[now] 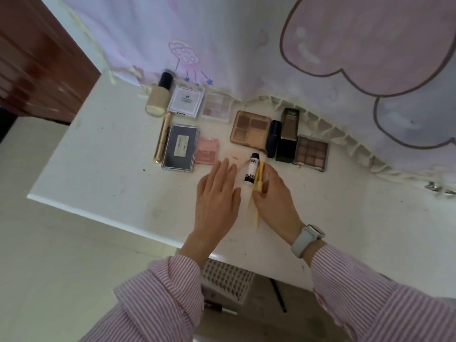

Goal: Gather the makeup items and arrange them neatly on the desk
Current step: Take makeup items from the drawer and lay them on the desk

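On the white tabletop (103, 154), makeup lies in two groups below a curtain (246, 45). Left group: foundation bottle (158, 97), white compact (186, 101), pale palette (216, 107), gold tube (162, 138), dark case (181, 148), pink blush (207, 150). Right group: brown palette (250, 131), navy lipstick (274, 138), dark bottle (288, 134), nine-pan palette (311, 149). Near the front edge, the left hand (217, 196) lies flat, fingers straight, its grip released, fingertips just beside a white tube (251, 169). The right hand (274, 193), wearing a watch (307, 239), pinches a yellow pencil (257, 188), which lies alongside the white tube.
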`<state>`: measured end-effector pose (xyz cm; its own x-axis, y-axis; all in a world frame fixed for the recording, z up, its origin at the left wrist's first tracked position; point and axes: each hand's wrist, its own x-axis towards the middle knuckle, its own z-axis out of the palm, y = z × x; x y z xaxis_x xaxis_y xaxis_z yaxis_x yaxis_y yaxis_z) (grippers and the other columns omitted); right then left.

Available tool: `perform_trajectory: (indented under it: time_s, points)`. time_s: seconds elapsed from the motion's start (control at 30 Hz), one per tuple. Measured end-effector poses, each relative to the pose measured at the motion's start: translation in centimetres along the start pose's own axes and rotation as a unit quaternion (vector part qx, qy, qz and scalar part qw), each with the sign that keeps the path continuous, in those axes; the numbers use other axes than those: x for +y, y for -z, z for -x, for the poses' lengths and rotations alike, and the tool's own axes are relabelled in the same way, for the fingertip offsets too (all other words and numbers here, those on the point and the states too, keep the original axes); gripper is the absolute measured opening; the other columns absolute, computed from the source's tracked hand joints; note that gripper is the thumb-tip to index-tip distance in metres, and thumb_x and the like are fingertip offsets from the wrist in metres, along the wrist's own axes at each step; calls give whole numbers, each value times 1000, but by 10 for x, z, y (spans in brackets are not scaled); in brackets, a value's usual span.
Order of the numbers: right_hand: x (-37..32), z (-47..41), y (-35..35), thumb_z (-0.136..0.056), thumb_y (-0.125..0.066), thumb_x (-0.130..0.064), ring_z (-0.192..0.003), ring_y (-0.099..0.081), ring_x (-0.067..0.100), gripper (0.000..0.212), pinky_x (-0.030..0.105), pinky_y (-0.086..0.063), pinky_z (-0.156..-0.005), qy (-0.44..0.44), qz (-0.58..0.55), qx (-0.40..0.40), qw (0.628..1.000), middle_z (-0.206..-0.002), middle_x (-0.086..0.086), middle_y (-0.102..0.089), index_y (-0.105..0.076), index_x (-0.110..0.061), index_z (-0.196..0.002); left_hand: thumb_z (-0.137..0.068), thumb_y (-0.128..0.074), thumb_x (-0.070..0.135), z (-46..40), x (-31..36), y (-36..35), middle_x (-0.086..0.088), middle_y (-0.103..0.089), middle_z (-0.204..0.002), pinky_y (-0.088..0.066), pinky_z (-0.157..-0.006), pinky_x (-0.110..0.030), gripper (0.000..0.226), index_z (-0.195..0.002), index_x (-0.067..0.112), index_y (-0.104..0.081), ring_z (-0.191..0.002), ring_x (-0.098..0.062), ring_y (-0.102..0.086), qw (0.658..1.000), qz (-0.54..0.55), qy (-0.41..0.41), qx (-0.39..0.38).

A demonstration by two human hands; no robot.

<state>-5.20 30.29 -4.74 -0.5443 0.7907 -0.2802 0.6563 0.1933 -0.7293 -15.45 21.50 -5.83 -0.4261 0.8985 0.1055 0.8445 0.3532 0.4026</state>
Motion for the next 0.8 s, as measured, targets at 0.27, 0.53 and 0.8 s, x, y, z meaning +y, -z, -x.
perform_trajectory:
  time_s: [0.27, 0.53, 0.8]
  points:
    - [-2, -1, -4, -91, -50, -12, -82, -51, 22, 57, 36, -45, -82, 9, 37, -6, 999, -102, 12, -47, -28, -19, -142, -90, -42, -2, -13, -2, -4, -19, -13, -153, -6, -117, -35, 58, -143, -3, -20, -143, -32, -3, 997, 35, 15, -69]
    - [1, 8, 5, -94, -46, -16, -82, -53, 25, 51, 41, -46, -85, 33, 76, -18, 996, -107, 10, -42, -29, -17, -141, -94, -40, 16, -6, 7, -2, -11, -11, -156, -19, -110, -38, 55, -145, 7, -21, -144, -25, -6, 996, -30, 37, -77]
    - [16, 29, 17, -96, -39, -20, -87, -53, 23, 51, 27, -42, -71, 77, 160, -51, 983, -125, 10, -35, -22, -19, -144, -92, -45, 15, 19, 29, 4, -9, -22, -153, -10, -112, -48, 50, -141, 13, -34, -143, -26, -9, 995, -10, 89, -43]
